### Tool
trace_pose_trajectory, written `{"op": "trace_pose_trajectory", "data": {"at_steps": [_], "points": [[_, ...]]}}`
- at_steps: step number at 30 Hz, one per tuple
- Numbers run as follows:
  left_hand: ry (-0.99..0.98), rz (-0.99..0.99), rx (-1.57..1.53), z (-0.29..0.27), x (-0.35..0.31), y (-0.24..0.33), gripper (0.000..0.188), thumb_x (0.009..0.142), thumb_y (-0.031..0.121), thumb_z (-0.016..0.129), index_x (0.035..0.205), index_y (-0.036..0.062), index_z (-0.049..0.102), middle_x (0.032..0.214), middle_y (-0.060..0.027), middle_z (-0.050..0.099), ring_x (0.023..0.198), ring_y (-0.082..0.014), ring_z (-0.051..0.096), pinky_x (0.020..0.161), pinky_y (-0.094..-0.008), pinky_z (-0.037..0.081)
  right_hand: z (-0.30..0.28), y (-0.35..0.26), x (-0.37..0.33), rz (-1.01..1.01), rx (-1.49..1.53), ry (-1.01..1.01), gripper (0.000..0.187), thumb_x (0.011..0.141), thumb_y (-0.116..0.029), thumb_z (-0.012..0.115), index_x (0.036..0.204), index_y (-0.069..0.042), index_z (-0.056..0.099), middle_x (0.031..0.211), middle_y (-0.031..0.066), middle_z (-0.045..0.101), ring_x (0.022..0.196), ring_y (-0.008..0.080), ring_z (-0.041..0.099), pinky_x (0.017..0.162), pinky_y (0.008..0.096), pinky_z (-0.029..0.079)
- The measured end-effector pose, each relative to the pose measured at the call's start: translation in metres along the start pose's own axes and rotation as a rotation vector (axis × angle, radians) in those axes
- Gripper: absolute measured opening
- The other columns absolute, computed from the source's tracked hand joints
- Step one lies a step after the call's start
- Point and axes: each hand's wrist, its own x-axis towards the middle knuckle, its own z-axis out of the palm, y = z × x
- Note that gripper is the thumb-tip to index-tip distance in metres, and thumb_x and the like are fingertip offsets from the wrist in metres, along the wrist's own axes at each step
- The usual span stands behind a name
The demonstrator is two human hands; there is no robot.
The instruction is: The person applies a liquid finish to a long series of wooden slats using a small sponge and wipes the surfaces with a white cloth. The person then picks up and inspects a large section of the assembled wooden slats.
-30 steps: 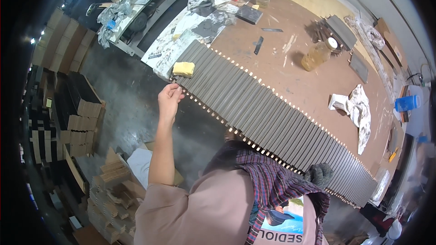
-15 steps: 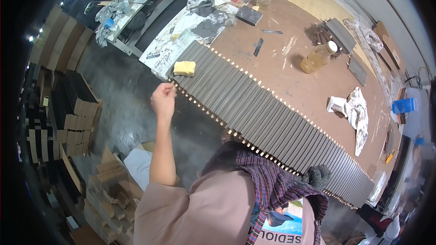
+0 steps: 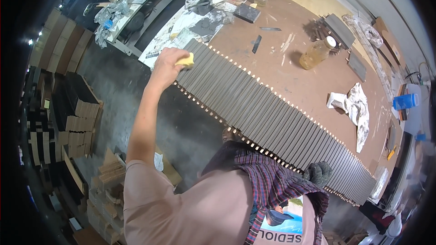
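A long row of dark grey strips (image 3: 254, 104) lies side by side along the table's near edge, with pale wooden ends sticking out on both sides. At the row's far left end my left hand (image 3: 169, 65), bare, is closed on a yellow sponge (image 3: 187, 61). The sponge is over the strips; whether it presses on them is hard to see. My right hand (image 3: 318, 174), in a grey knitted glove, sits curled at the near edge of the row, toward its right end. What it holds, if anything, is hidden.
On the brown tabletop (image 3: 281, 72) stand a bottle of yellowish liquid (image 3: 316, 53) and a crumpled white cloth (image 3: 356, 111). A dark block (image 3: 247, 13) and stained rags (image 3: 204, 1) lie farther back. Cardboard pieces (image 3: 106, 190) are stacked on the floor at left.
My left hand has moved up and onto the sponge, which lay loose on the strips before, and has taken hold of it. The gloved right hand has stayed in about the same place.
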Motion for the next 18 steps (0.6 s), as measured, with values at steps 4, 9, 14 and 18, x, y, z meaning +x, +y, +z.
{"op": "trace_pose_trajectory", "data": {"at_steps": [4,9,14,18], "points": [[-0.151,-0.002,0.109,-0.011,-0.029,-0.012,0.028,0.078,-0.005,0.069,0.102,0.0089,0.071,0.1,-0.0076,0.068,0.103,-0.0337,0.059,0.093,-0.0432,0.048,-0.007,0.0,0.002,-0.005,0.003,-0.04,0.025,0.078,-0.026,0.075,0.095,-0.011,0.066,0.086,0.0121,0.059,0.079,0.0363,0.061,0.074,0.0514,0.046],[0.062,-0.061,0.247,-0.045,-0.071,-0.002,0.028,0.075,-0.009,0.065,0.096,0.0088,0.073,0.098,-0.0055,0.066,0.102,-0.0303,0.06,0.091,-0.0429,0.046,0.007,-0.001,0.013,-0.064,0.061,0.017,0.025,0.08,-0.028,0.075,0.096,-0.01,0.067,0.084,0.0124,0.059,0.077,0.0364,0.06,0.073,0.0511,0.046],[0.048,0.075,0.157,-0.013,-0.036,-0.001,0.025,0.077,-0.007,0.066,0.095,0.0092,0.074,0.1,-0.0029,0.068,0.105,-0.028,0.061,0.091,-0.0415,0.045,0.001,0.003,0.003,-0.028,0.012,0.003,0.025,0.075,-0.029,0.076,0.088,-0.01,0.065,0.081,0.0109,0.057,0.074,0.0354,0.058,0.068,0.0499,0.043],[0.084,0.016,0.227,-0.023,-0.05,-0.004,0.026,0.075,-0.006,0.067,0.095,0.0096,0.073,0.102,-0.0016,0.068,0.107,-0.0265,0.061,0.094,-0.041,0.045,0.001,0.003,-0.005,0.029,-0.014,-0.029,0.025,0.074,-0.03,0.075,0.087,-0.011,0.065,0.081,0.0109,0.057,0.075,0.0357,0.059,0.07,0.0506,0.043]]}}
